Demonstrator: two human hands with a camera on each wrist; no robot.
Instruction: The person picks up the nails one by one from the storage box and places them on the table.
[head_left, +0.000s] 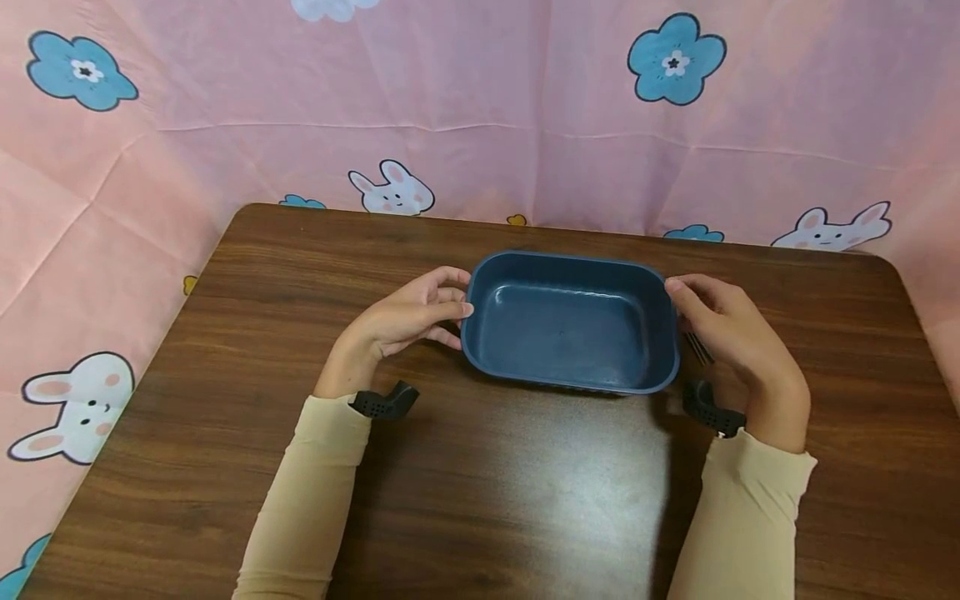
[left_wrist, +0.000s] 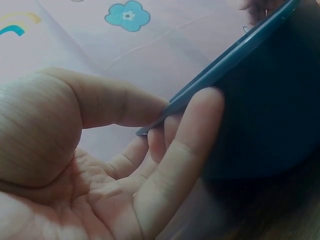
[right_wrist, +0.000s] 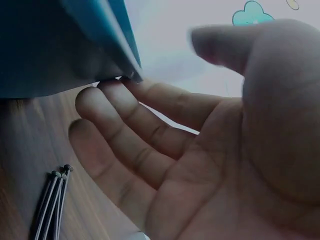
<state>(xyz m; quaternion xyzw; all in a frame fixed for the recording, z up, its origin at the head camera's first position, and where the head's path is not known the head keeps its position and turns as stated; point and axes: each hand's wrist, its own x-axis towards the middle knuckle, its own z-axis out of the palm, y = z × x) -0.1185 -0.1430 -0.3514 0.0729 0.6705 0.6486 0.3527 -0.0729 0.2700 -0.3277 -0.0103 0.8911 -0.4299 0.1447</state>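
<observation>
A dark blue plastic basin (head_left: 562,337), rectangular with rounded corners and nothing inside, is between the two hands over the wooden table. At its left end, my left hand (head_left: 408,315) pinches the rim, thumb on top and fingers spread along the outer wall. The left wrist view shows this thumb (left_wrist: 130,105) against the basin's rim (left_wrist: 220,67). On the right end, my right hand (head_left: 723,321) has its fingertips at the wall just below the rim. In the right wrist view, the right thumb (right_wrist: 225,45) stands apart from the basin (right_wrist: 45,50).
Several thin dark rods (right_wrist: 52,200) with small round heads lie on the table (head_left: 210,375) below the right hand. Behind the table hangs a pink cloth (head_left: 480,83) printed with rabbits and blue flowers. Black wrist mounts (head_left: 384,402) sit at both cuffs.
</observation>
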